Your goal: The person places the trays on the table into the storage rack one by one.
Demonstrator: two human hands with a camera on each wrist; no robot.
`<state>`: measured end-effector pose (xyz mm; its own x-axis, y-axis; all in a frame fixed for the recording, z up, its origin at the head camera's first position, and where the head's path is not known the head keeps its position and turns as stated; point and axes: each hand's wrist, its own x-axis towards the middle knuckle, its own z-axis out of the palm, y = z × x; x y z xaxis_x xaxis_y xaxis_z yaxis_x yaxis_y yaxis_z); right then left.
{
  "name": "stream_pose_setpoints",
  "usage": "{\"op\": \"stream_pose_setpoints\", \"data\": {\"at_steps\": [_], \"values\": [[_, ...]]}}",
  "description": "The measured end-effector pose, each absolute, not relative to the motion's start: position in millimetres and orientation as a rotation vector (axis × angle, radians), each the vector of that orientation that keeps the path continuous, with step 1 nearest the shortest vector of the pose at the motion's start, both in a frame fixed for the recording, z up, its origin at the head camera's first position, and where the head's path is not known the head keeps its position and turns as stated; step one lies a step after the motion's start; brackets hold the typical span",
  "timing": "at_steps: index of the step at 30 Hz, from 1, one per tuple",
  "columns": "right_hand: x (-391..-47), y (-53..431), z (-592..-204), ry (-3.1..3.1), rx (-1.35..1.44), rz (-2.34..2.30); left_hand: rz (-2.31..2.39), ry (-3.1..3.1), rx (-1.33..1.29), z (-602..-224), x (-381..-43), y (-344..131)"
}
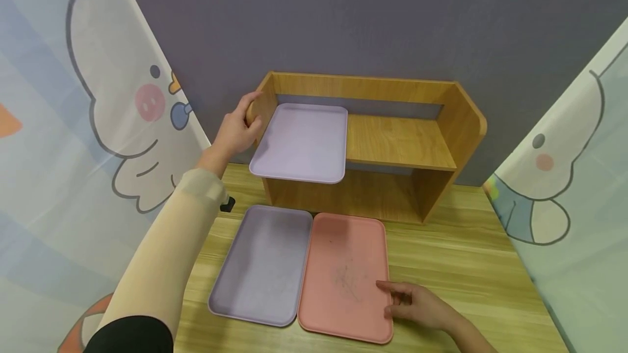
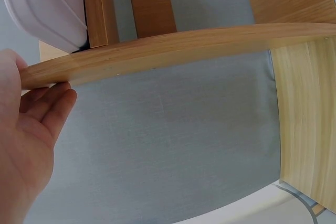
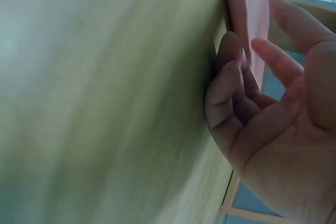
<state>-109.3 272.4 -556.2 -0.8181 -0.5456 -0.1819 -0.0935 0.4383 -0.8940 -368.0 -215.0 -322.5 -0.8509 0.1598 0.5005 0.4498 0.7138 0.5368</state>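
Note:
My left hand [image 1: 237, 131] grips the left side panel of a small wooden shelf [image 1: 399, 143]. In the left wrist view, its fingers [image 2: 59, 107] curl round the panel's edge. A pale lilac tray [image 1: 305, 143] rests on the upper board right beside that panel, its front overhanging. My right hand [image 1: 417, 305] is at the right rim of a pink tray [image 1: 343, 266] lying on the table. Its thumb and forefinger are spread apart over the rim, and the other fingers [image 3: 226, 85] bend loosely beside it in the right wrist view.
A grey-purple tray [image 1: 265, 260] lies left of the pink one, the two side by side in front of the shelf. Behind the shelf stands a dark grey wall [image 1: 363, 20]. Cartoon-printed curtains [image 1: 98, 189] flank the wood-grain table [image 1: 471, 255].

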Motion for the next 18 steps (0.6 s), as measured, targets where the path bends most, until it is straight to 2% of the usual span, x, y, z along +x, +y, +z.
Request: {"op": "stream_pose_setpoints", "data": {"at_steps": [9, 18], "values": [[-101, 261, -562, 2.440, -0.729, -1.211, -0.933, -2.504, -0.456, -324, -369, -215], [-101, 253, -559, 2.439, -0.559, -1.178, -0.946, -2.495, -0.465, -323, -369, -215]]}}
